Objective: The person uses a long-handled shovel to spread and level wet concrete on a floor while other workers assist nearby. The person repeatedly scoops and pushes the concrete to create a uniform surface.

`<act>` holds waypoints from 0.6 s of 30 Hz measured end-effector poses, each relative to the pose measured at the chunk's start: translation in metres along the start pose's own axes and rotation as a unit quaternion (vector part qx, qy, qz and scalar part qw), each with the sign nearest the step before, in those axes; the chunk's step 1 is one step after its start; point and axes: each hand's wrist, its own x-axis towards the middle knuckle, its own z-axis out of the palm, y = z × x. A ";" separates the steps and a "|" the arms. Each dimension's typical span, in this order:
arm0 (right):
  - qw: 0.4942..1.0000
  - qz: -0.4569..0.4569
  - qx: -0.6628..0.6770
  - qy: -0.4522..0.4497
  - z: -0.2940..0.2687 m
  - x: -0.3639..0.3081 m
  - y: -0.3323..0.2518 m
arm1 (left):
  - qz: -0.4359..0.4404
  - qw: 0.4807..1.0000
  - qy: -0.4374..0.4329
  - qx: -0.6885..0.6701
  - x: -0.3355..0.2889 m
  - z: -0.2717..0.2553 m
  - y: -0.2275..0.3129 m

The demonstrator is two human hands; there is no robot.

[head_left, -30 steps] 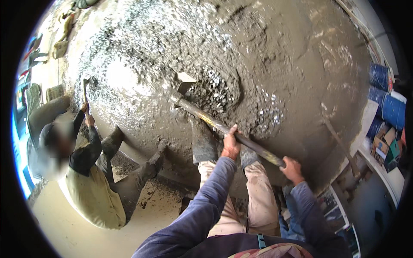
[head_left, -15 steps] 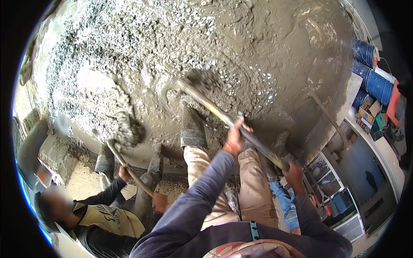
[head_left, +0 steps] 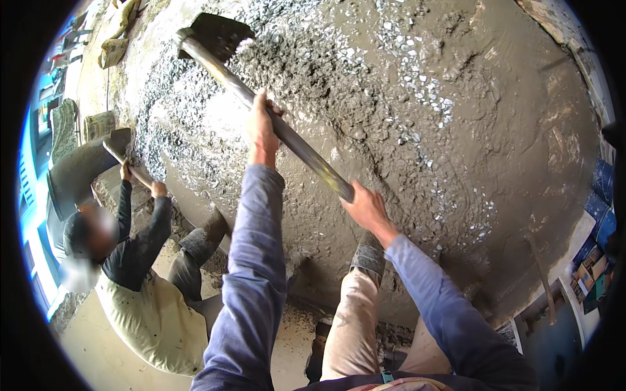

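Observation:
Both my hands are closed around the wooden handle of a hoe (head_left: 303, 151). My left hand (head_left: 263, 133) grips it partway along the shaft, while my right hand (head_left: 367, 207) holds the near end. The dark, wide hoe blade (head_left: 223, 36) is at the far left, raised at the end of the handle over the gravelly part of the mix. Wet grey concrete (head_left: 495, 111) spreads widely in front of me, with pale stones (head_left: 417, 85) scattered through it. My arms reach forward, both nearly straight.
To my left a co-worker (head_left: 150, 293) holds another hoe (head_left: 127, 166) raised. A second long handle (head_left: 541, 280) rests at the right edge of the concrete. Blue drums (head_left: 603, 202) and boxes stand beyond it. Filled sacks (head_left: 112, 52) lie at the far left.
My hoe has swung forward and to the left, its blade coming up out of the wet mix. Both arms have stretched out with it. The co-worker has raised their hoe too.

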 end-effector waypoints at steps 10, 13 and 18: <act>0.990 0.065 0.084 -0.093 0.109 0.132 -0.146 | 0.171 0.640 0.022 0.749 0.150 -0.121 -0.003; 0.979 0.066 0.142 -0.128 0.092 0.069 -0.131 | 0.087 0.664 -0.002 0.743 0.125 -0.136 -0.008; 0.982 0.091 0.089 -0.139 0.034 -0.071 -0.086 | -0.102 0.825 -0.037 0.555 0.026 -0.131 -0.051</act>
